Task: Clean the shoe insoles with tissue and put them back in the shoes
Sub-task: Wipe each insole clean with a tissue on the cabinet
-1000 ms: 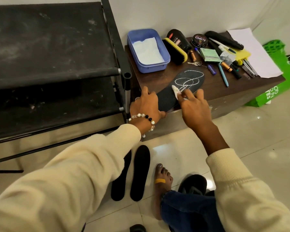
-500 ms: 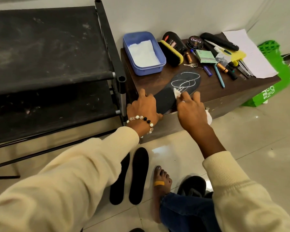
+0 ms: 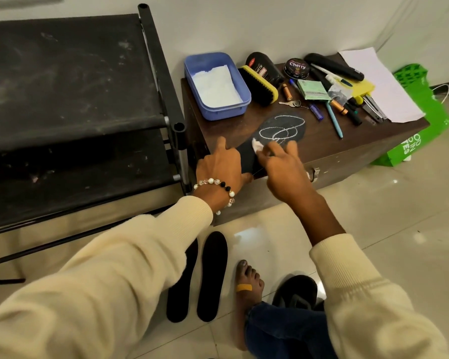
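While the left hand (image 3: 222, 167) lies flat with fingers straight on the near end of the insole (image 3: 275, 141), the right hand (image 3: 283, 164) pinches a wad of tissue (image 3: 256, 145) against it, right beside the white chalk loops (image 3: 283, 130) on its far half. Count them up: three insoles in sight, one on the cabinet (image 3: 335, 149) and two more (image 3: 198, 278) side by side on the floor (image 3: 399, 229), near the person's bare foot (image 3: 248, 281), which wears a yellow plaster. One dark shoe (image 3: 294, 291) sits just right of that foot, partly hidden by a jeans leg.

The top is dark brown wood, low, set against a white wall; the floor is glossy pale tile. To the left stands a black rack (image 3: 75, 99) with two dusty shelves.

Plenty crowds the far side of the cabinet: one blue tub (image 3: 244, 99) with white tissue inside, one brush (image 3: 259, 85) with a yellow back, a black bottle (image 3: 265, 67), a polish tin (image 3: 296, 68) marked Cherry, a key (image 3: 289, 103), a green pad (image 3: 313, 89), a white sheet (image 3: 373, 84), and a jumble of pens and batteries too tangled to count. A green bag (image 3: 423, 120) sits on the floor off the far right corner. Both cream sleeves fill the near view, the left one covering part of the floor insoles.
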`<state>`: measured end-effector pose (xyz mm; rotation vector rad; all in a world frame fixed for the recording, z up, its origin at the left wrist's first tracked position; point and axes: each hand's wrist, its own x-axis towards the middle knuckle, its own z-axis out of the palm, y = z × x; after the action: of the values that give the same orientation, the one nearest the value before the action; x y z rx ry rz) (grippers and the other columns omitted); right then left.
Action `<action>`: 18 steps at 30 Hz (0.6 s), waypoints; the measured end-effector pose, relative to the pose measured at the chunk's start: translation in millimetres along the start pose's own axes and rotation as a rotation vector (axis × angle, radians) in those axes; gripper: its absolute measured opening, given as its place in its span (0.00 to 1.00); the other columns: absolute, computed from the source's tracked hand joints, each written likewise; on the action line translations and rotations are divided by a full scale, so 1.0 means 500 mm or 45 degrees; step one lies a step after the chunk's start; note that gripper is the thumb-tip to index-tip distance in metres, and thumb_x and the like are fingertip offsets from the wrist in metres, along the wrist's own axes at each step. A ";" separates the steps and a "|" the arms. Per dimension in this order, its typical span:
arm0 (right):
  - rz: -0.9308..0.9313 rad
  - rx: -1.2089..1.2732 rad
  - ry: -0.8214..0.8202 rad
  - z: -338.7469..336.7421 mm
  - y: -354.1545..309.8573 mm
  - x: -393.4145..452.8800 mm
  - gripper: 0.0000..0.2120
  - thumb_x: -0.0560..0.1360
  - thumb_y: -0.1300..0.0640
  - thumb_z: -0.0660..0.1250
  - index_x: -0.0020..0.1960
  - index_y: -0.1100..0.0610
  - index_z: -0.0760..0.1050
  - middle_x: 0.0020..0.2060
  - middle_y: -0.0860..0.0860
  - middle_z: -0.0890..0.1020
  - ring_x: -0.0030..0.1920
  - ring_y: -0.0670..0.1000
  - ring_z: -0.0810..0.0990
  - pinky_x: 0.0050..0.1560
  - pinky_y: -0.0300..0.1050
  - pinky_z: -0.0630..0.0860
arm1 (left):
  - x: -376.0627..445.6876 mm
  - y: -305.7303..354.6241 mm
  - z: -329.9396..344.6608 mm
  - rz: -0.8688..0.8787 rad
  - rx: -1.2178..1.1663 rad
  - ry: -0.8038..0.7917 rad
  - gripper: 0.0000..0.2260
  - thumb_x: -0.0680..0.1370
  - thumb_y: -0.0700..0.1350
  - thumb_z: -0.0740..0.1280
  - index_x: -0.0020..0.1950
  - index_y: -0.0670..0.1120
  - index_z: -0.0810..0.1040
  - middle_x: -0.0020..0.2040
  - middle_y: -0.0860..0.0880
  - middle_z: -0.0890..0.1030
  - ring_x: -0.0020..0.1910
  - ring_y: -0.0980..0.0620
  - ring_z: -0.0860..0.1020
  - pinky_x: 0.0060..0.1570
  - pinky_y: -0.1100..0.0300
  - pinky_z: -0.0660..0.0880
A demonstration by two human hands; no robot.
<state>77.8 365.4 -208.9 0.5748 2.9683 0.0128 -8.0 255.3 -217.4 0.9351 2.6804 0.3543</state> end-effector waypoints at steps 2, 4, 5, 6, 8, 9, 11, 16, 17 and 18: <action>-0.106 0.001 0.022 0.001 -0.013 -0.004 0.20 0.77 0.65 0.57 0.70 0.58 0.68 0.67 0.54 0.66 0.62 0.59 0.62 0.57 0.49 0.70 | 0.002 0.000 -0.005 -0.008 0.006 -0.022 0.23 0.71 0.58 0.72 0.58 0.44 0.76 0.65 0.45 0.66 0.48 0.39 0.78 0.43 0.52 0.72; -0.083 -0.043 0.026 0.001 0.005 -0.005 0.22 0.78 0.64 0.58 0.71 0.57 0.66 0.67 0.54 0.66 0.62 0.59 0.62 0.58 0.50 0.71 | 0.003 0.001 -0.011 -0.013 0.027 -0.044 0.24 0.71 0.58 0.72 0.59 0.44 0.76 0.66 0.45 0.66 0.49 0.40 0.77 0.44 0.51 0.71; -0.020 -0.066 0.023 0.000 0.019 -0.005 0.23 0.78 0.63 0.59 0.72 0.57 0.65 0.68 0.54 0.65 0.63 0.59 0.62 0.57 0.50 0.70 | 0.003 0.001 -0.014 -0.012 0.034 -0.052 0.23 0.71 0.58 0.72 0.59 0.44 0.75 0.66 0.46 0.66 0.50 0.40 0.77 0.46 0.51 0.72; 0.052 -0.084 0.021 -0.002 0.030 -0.006 0.23 0.78 0.62 0.59 0.73 0.57 0.64 0.68 0.55 0.65 0.63 0.59 0.62 0.56 0.49 0.70 | 0.003 0.002 -0.016 -0.011 0.034 -0.058 0.23 0.71 0.57 0.72 0.59 0.44 0.75 0.66 0.46 0.66 0.51 0.40 0.77 0.48 0.50 0.73; 0.135 -0.076 0.015 -0.004 0.030 -0.008 0.21 0.79 0.62 0.58 0.72 0.58 0.65 0.68 0.55 0.66 0.63 0.59 0.62 0.56 0.49 0.70 | 0.002 0.003 -0.018 -0.008 0.030 -0.060 0.23 0.71 0.57 0.73 0.59 0.45 0.75 0.66 0.46 0.66 0.51 0.41 0.77 0.50 0.50 0.73; 0.118 -0.056 0.009 -0.004 0.019 -0.009 0.20 0.79 0.62 0.58 0.70 0.59 0.67 0.67 0.55 0.66 0.63 0.59 0.62 0.56 0.49 0.70 | 0.001 0.003 -0.019 -0.004 0.032 -0.058 0.22 0.71 0.57 0.73 0.59 0.44 0.76 0.66 0.46 0.66 0.51 0.41 0.77 0.50 0.49 0.73; 0.018 -0.034 -0.011 -0.002 -0.012 -0.009 0.20 0.78 0.64 0.59 0.69 0.60 0.68 0.67 0.55 0.66 0.63 0.59 0.62 0.57 0.49 0.70 | -0.001 0.002 -0.020 0.000 0.046 -0.055 0.22 0.71 0.57 0.73 0.58 0.44 0.76 0.66 0.46 0.66 0.51 0.41 0.77 0.49 0.49 0.73; 0.066 -0.086 0.014 -0.002 0.009 0.006 0.25 0.77 0.61 0.62 0.73 0.57 0.63 0.69 0.55 0.64 0.64 0.60 0.61 0.57 0.50 0.71 | -0.001 -0.002 -0.025 0.004 0.057 -0.051 0.23 0.71 0.57 0.73 0.59 0.45 0.76 0.66 0.46 0.67 0.52 0.41 0.77 0.51 0.48 0.72; 0.129 -0.087 0.018 -0.004 0.018 0.007 0.23 0.78 0.60 0.61 0.73 0.57 0.64 0.69 0.55 0.64 0.65 0.60 0.61 0.57 0.51 0.70 | -0.001 -0.003 -0.024 0.004 0.052 -0.053 0.23 0.71 0.57 0.73 0.59 0.45 0.76 0.66 0.46 0.67 0.52 0.41 0.77 0.51 0.48 0.73; 0.169 -0.085 0.018 -0.004 0.020 0.006 0.21 0.79 0.60 0.60 0.72 0.58 0.65 0.68 0.55 0.65 0.65 0.60 0.61 0.57 0.51 0.70 | 0.000 -0.004 -0.023 0.004 0.042 -0.054 0.23 0.71 0.57 0.73 0.59 0.45 0.76 0.66 0.46 0.67 0.52 0.41 0.77 0.51 0.48 0.73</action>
<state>78.4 375.7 -206.9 0.7645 2.9249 0.1279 -13.1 252.1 -207.2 0.9456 2.6541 0.2878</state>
